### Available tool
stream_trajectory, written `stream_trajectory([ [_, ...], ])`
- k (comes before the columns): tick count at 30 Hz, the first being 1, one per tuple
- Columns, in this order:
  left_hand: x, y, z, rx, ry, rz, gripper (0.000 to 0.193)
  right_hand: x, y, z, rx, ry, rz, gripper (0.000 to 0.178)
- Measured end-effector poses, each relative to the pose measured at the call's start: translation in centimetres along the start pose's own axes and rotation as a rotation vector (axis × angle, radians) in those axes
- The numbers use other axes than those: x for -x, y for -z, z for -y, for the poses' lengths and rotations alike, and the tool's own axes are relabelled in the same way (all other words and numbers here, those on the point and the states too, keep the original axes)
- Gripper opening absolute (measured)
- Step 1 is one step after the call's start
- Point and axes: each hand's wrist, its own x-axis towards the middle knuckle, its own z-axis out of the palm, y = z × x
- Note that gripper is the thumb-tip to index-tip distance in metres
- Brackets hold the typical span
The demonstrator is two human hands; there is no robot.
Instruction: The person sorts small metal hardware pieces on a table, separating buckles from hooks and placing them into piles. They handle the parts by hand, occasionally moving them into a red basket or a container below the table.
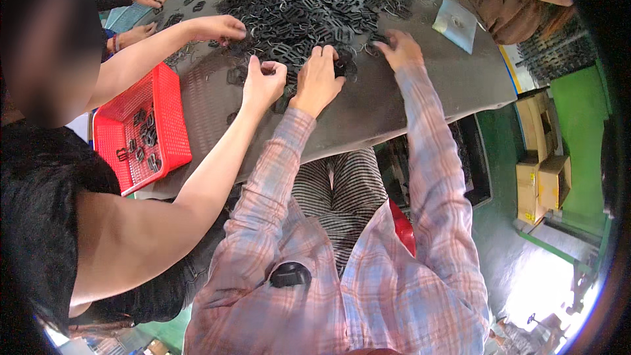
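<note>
A large heap of black plastic strap buckles point(309, 3) covers the far middle of the table, with thin pale rings or strips among them. My left hand point(318, 84) is at the heap's near edge, fingers bent downward, with blurred black buckles point(346, 66) between its fingers and thumb. To the right, my right hand point(403, 51) curls toward the heap, and a small dark piece that looks like a buckle shows between its thumb and fingertips. Beside my left hand is a co-worker's hand point(265, 83), closed in a pinch; that person's other hand point(227, 27) reaches the heap's left side.
A red plastic basket point(176, 118) with some buckles stands at the table's left edge. A blue basket point(141, 0) and another person's hands are at the far left. A pale blue packet point(455, 25) lies at right near another person's arm. Cardboard boxes point(536, 181) stand on the floor.
</note>
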Motion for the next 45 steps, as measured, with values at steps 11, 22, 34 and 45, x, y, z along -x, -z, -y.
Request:
stream_trajectory([
  [11,-1.8,1.1,2.4,0.054,-0.191,-0.286,0.024,-3.8,1.3,3.2,-0.143,-0.065,0.395,0.044],
  [22,-4.1,0.0,0.2,-0.070,0.049,0.078,0.021,-4.7,-1.3,6.5,0.172,0.041,0.520,0.054],
  [34,-3.3,5.3,4.0,0.243,0.090,-0.106,0.031,-4.4,1.3,3.0,-0.417,0.103,0.274,0.030],
  [45,-2.5,6.8,2.7,0.330,0.040,-0.330,0.019,-1.8,6.6,0.7,-1.236,-0.325,0.253,0.029],
])
